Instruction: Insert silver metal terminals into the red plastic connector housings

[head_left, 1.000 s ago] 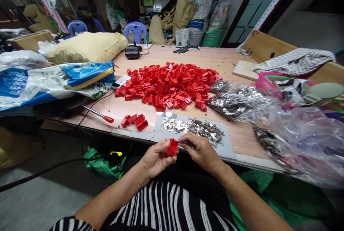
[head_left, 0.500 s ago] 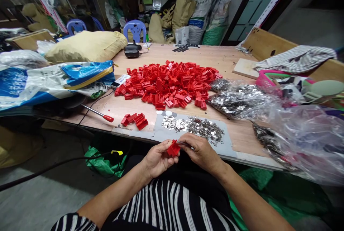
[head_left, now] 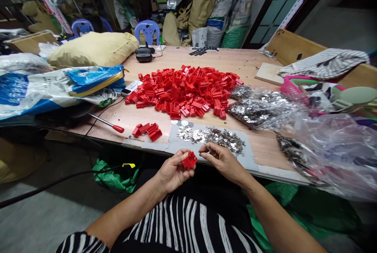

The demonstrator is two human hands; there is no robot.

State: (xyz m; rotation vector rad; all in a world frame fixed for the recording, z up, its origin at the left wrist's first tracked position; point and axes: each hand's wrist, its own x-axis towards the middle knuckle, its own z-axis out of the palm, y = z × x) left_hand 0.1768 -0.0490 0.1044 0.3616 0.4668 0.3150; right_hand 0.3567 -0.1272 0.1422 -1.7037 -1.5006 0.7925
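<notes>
My left hand pinches a small red plastic housing, its hollow side facing up, just off the table's front edge. To its right, my right hand is closed around a slim tweezer-like metal tool, mostly covered by the fingers. A small gap separates the right fingertips from the red housing. Just beyond the hands, small silvery metal pieces lie spread on a grey mat. Several similar red housings sit in a little group at the mat's left.
A large heap of red housings covers the middle of the table. Plastic bags of metal parts lie on the right. At left are a red-handled metal rod, a cable and a blue-white sack. A pink basket stands at far right.
My right hand has drawn back a little to the right, away from the red housing, and the tool has turned in its fingers. The left hand has tilted the housing slightly.
</notes>
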